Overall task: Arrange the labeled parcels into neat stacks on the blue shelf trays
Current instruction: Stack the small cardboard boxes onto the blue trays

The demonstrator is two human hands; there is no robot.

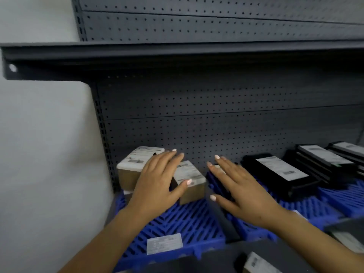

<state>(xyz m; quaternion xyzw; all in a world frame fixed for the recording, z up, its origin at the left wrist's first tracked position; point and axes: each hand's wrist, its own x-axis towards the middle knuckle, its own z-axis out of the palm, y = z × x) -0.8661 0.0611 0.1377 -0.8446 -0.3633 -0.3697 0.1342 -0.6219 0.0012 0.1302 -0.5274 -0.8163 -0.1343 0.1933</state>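
On the left blue tray [177, 223] two brown labeled parcels sit at its back: a taller one [136, 168] in the tray's far left corner and a lower one [192, 182] just right of it. The left hand [157, 186] lies flat with fingers spread over the gap between them, its thumb touching the lower parcel's label. The right hand [242, 192] hovers with straight spread fingers, holding nothing, just right of that tray, with black labeled parcels [279, 174] stacked further right.

head cam | looks forward and down | close to blue tray [177, 219] | single view
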